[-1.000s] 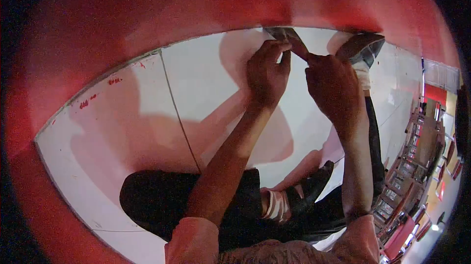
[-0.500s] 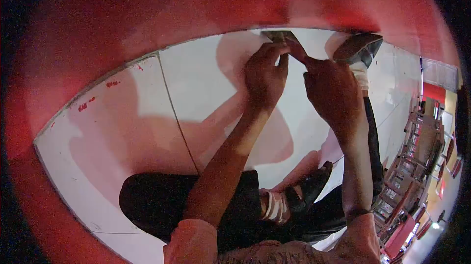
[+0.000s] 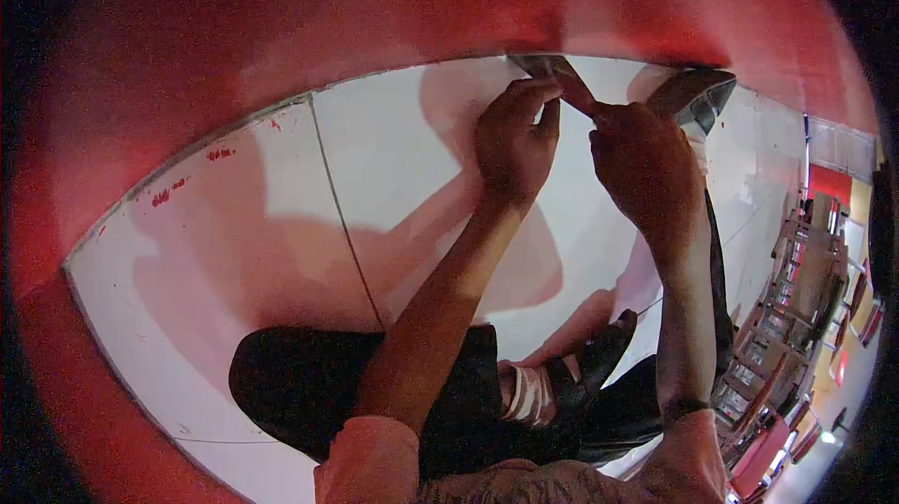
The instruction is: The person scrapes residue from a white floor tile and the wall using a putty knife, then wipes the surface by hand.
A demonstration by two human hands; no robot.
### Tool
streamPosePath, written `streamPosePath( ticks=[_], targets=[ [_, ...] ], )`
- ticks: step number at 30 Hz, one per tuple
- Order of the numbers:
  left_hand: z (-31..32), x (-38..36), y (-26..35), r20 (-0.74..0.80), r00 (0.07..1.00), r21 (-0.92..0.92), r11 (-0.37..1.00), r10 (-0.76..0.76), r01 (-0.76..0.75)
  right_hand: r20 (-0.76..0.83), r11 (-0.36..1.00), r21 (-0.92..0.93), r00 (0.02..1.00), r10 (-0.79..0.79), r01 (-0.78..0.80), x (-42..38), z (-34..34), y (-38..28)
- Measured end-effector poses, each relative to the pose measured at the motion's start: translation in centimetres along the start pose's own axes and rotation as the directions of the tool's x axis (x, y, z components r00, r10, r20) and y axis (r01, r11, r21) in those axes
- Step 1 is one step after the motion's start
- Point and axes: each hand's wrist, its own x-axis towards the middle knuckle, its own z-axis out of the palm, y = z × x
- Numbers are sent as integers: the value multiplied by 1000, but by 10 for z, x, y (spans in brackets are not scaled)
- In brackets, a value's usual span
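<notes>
A flat scraper-like tool lies against the foot of the red wall, its wide end where the wall meets the white tiled floor. My right hand is wrapped round the tool's near end. My left hand is just left of it, its thumb and fingers bent together near the tool's wide end. Whether its fingertips grip the blade or something small is hidden.
A shoe on my outstretched leg is at the wall, right of the tool. My other leg is folded in front of me. Red marks spot the floor at left. Stacked furniture stands at far right.
The view has shifted slightly. The tool's wide end now sits closer along the wall's foot, and both hands remain near it in almost the same pose.
</notes>
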Motion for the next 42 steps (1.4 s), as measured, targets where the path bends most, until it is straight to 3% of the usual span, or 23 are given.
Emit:
streamPosePath(
  ticks=[2, 6, 8, 9, 12, 14, 15, 19, 21, 23, 25, 26, 28, 29, 31, 35, 38, 40, 41, 42],
  targets=[
    [-2, -3, 2, 30, 999, 35, 999, -26, 25, -71, 1000, 9, 997, 2, -2, -6, 0, -2],
    [-5, -2, 6, 100, 995, 49, 999, -19, 14, 69, 998, -55, 997, 31, -27, -5, -15, -3],
    [-2, 1, 4, 34, 999, 40, 999, -38, 36, 76, 998, -47, 996, 44, -41, 0, -3, 2],
    [-1, 0, 4, 22, 998, 23, 998, -59, 58, -5, 999, -46, 1000, 26, -26, 0, 1, 3],
    [2, -2, 2, 35, 998, -2, 998, -60, 60, -36, 994, 91, 997, -64, 67, -9, -2, -1],
    [-3, -4, 5, 84, 996, 64, 997, -40, 35, 23, 998, 65, 1000, -12, 10, -5, -14, -6],
    [0, 0, 6, 19, 999, 42, 999, -35, 34, 58, 999, 50, 998, 18, -21, -4, -17, -7],
    [3, -1, 1, 17, 999, -19, 999, -32, 32, 13, 995, 94, 1000, 27, -28, -5, -6, -3],
    [-11, 9, 17, 93, 995, 128, 990, 43, -54, -11, 985, 163, 999, 52, -49, -19, 6, -1],
    [-22, 14, 25, 150, 988, 232, 969, 45, -79, 44, 770, 594, 965, 260, -234, -43, 31, 10],
    [-25, 12, 22, 185, 983, 291, 956, -12, -43, 77, 565, 779, 934, 348, -274, -69, 54, 19],
    [-27, 10, 21, 111, 993, 359, 931, 35, -73, 93, 447, 851, 916, 390, -277, -82, 65, 23],
    [-34, 5, 16, -27, 988, 492, 863, 150, -117, 99, 399, 863, 879, 466, -309, -112, 76, 26],
    [-43, 7, 12, -7, 985, 517, 843, 173, -144, 147, 357, 863, 854, 500, -357, -128, 77, 28],
    [-64, 7, 6, 15, 1000, 729, 684, 12, -19, 241, 267, 855, 797, 554, -445, -156, 77, 29],
    [-69, 2, -2, -35, 971, 903, 409, -238, 132, 226, 140, 919, 782, 582, -369, -212, 87, 36],
    [-21, 5, -9, -60, 952, 901, 395, -300, 181, 294, 43, 916, 741, 604, -399, -242, 77, 40],
    [32, 2, -10, -79, 961, 855, 478, -265, 202, 323, -25, 916, 699, 638, -401, -255, 74, 43],
    [54, -2, 1, -72, 962, 841, 502, -265, 201, 290, -60, 945, 744, 602, -320, -267, 90, 52],
    [75, -12, 7, -16, 963, 793, 583, -267, 175, 286, -89, 950, 717, 636, -300, -268, 95, 55]
  ],
)
